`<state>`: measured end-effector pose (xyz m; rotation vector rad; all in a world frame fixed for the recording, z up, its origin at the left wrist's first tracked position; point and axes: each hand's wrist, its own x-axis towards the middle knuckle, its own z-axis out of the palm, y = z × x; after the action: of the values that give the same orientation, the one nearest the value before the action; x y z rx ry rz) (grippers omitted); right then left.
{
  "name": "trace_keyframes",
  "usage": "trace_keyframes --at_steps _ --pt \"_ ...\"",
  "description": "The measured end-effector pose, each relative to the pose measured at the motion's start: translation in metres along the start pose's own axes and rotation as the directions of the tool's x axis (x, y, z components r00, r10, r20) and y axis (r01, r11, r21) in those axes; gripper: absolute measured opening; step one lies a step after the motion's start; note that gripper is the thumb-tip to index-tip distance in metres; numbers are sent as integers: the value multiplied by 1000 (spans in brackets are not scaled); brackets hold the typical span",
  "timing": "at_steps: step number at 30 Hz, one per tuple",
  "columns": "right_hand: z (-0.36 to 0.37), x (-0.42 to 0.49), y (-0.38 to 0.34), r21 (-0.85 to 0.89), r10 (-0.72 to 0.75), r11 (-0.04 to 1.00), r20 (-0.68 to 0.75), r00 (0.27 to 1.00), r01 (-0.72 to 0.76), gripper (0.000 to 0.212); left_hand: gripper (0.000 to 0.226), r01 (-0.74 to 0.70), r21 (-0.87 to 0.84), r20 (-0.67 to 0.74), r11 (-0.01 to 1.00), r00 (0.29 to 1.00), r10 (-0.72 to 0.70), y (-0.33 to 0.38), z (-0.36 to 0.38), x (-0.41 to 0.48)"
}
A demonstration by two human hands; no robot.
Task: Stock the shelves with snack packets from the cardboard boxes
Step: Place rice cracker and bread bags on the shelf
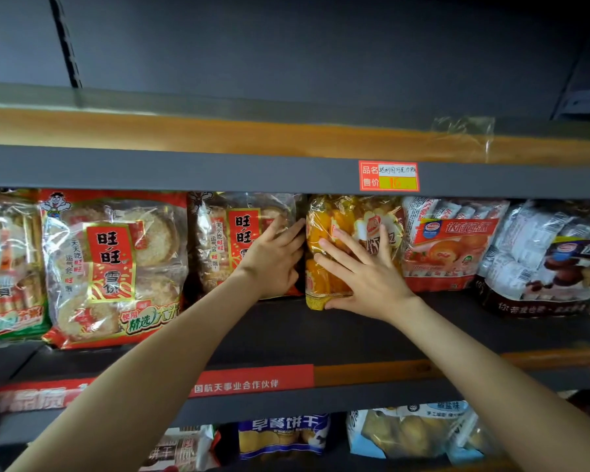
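A yellow-orange snack packet stands upright on the middle shelf, far back. My right hand lies flat on its front with fingers spread, thumb under its lower edge. My left hand presses straight fingers against a red rice-cracker packet just left of it, at the gap between the two packets. No cardboard box is in view.
Another red rice-cracker packet and a green-edged packet stand further left. A red cake packet and a dark packet stand right. The upper shelf carries a price label. More packets fill the lower shelf.
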<state>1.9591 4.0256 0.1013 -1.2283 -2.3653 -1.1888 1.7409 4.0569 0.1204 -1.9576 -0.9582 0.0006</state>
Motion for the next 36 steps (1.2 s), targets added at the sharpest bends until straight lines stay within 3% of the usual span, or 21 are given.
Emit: trace_keyframes --at_steps 7,10,13,17,20,22,25,30,36 --pt "-1 0 -5 16 56 998 23 998 -57 90 59 33 54 64 998 997 -36 -2 -5 -8" --pt "1 7 -7 5 62 998 90 994 -63 90 59 47 13 7 999 999 -47 -6 -5 -14" --pt "4 25 -9 13 76 997 180 981 -80 92 56 22 -101 -143 995 989 -36 -7 2 -20" --pt "8 44 -3 101 39 993 252 967 -66 115 68 56 -236 -258 970 959 -118 -6 14 -34" --pt "5 33 8 128 40 989 231 972 -71 122 90 106 -241 -163 965 975 -147 -10 17 -40" --pt "3 20 15 122 113 981 264 958 -150 126 99 90 -186 -72 978 992 -105 -14 20 -38" --pt "6 3 22 135 239 944 345 908 -300 130 109 86 -171 -67 982 993 -99 -16 21 -36" --pt "11 11 20 172 154 958 373 915 -231 125 113 143 -155 -9 978 989 -146 -11 19 -33" --pt "25 25 22 104 181 969 327 927 -225 133 113 223 -135 9 965 975 -224 -6 20 -34"
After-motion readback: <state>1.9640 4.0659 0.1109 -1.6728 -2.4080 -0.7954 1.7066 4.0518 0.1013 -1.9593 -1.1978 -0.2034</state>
